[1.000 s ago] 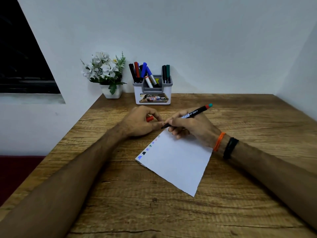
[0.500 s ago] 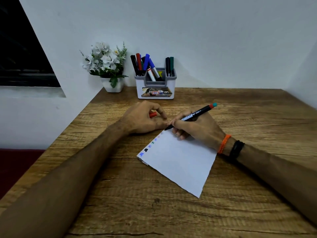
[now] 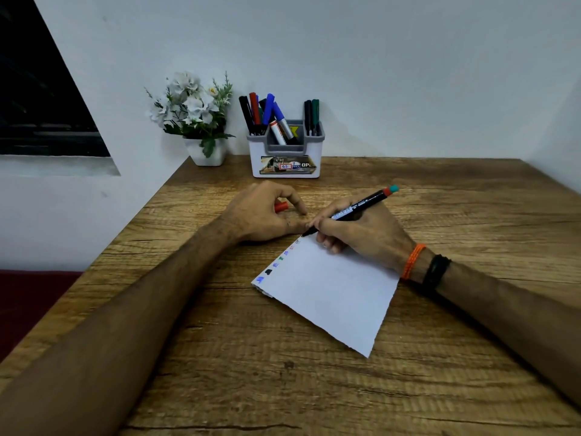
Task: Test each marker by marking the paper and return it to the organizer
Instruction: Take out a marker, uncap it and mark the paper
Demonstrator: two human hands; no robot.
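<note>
Over the last second little has shifted: the right hand (image 3: 361,234) still pinches the slim black marker (image 3: 352,212), tip at the far corner of the white paper sheet (image 3: 333,291), mid-table. The left hand (image 3: 264,215) keeps clasping its red cap (image 3: 280,206); the white-and-grey organizer (image 3: 285,152) waits at the table's far edge, so this marker's test seems still under way.

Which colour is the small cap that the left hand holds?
Red; the cap shows in the head view, inside the left hand.
</note>
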